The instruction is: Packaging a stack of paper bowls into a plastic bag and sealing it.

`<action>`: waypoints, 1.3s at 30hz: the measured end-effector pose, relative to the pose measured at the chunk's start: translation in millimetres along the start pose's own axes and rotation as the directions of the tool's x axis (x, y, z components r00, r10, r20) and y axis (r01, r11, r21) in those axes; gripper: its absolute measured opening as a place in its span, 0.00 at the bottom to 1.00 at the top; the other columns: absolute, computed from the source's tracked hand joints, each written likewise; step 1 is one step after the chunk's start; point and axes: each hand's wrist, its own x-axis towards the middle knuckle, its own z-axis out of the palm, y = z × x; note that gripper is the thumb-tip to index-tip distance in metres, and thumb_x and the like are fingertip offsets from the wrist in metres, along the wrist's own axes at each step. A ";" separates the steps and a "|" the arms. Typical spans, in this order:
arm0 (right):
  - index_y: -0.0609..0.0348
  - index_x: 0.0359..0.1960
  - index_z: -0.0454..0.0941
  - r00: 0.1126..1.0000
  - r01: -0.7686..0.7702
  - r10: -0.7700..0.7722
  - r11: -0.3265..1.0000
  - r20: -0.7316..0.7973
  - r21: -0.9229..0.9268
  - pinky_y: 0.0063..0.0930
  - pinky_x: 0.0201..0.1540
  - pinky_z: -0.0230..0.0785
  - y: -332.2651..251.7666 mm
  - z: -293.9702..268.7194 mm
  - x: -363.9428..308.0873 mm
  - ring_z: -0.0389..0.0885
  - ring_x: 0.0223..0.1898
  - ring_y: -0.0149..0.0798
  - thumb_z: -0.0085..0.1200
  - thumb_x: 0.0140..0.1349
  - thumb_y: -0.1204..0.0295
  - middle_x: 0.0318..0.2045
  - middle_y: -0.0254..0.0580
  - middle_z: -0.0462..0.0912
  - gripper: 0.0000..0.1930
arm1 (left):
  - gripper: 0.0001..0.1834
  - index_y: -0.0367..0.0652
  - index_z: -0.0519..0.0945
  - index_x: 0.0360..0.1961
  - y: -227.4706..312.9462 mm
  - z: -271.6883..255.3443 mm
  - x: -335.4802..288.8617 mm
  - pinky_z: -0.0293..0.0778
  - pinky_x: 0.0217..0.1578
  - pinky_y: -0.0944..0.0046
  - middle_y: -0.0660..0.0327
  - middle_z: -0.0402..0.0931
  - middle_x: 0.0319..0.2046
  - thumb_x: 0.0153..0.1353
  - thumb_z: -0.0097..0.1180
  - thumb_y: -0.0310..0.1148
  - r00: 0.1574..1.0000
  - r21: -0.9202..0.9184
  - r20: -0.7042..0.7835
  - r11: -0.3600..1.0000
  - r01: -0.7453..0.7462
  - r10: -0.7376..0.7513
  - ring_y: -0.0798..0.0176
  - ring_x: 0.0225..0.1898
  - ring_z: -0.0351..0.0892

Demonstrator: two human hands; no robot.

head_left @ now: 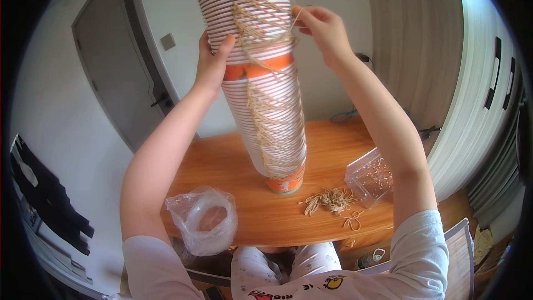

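A tall stack of nested white paper cups (236, 97) stands upright on the wooden table, leaning slightly left at the top. Orange shows on a cup about midway and on the lowest one. Thin tan twine (272, 114) zigzags over the rims down the front and right side. My left hand (211, 69) is wrapped round the upper left side of the stack, thumb in front, other fingers hidden behind. At the upper right, my right hand (325, 30) pinches a strand of twine beside the rims.
A loose bundle of twine (334, 201) lies right of the stack's base. Beyond it stands a clear plastic box (363, 180) with small coppery bits. A clear plastic bag (189, 205) holding a whitish ring sits at the table's left front edge. A bottle (369, 259) is below the table.
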 end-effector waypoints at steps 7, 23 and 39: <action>0.59 0.69 0.51 0.894 0.190 -0.208 0.978 0.397 0.084 0.43 0.71 0.48 23.0 -8.2 -14.9 0.52 0.72 0.47 0.64 0.59 0.61 0.70 0.47 0.55 0.42 | 0.52 0.37 0.52 0.68 4.0 2.7 -0.1 0.62 0.62 0.58 0.51 0.65 0.61 0.54 0.66 0.55 1.000 0.015 0.015 1.000 -0.026 0.026 0.58 0.62 0.67; 0.58 0.74 0.41 0.861 0.217 -0.267 0.963 0.433 0.162 0.37 0.72 0.46 33.3 0.8 -37.7 0.53 0.72 0.42 0.56 0.66 0.66 0.71 0.48 0.54 0.42 | 0.50 0.39 0.54 0.68 -0.6 3.1 -10.8 0.62 0.62 0.57 0.52 0.65 0.62 0.55 0.65 0.56 1.000 0.006 -0.022 1.000 0.009 -0.009 0.57 0.63 0.65; 0.61 0.74 0.45 0.850 0.237 -0.288 0.957 0.440 0.168 0.34 0.73 0.40 30.6 -6.9 -48.3 0.47 0.74 0.39 0.43 0.73 0.68 0.74 0.46 0.49 0.32 | 0.46 0.38 0.54 0.67 -7.2 -4.2 -18.4 0.61 0.63 0.57 0.52 0.65 0.62 0.59 0.62 0.55 0.999 0.045 0.013 0.998 -0.039 0.039 0.57 0.63 0.64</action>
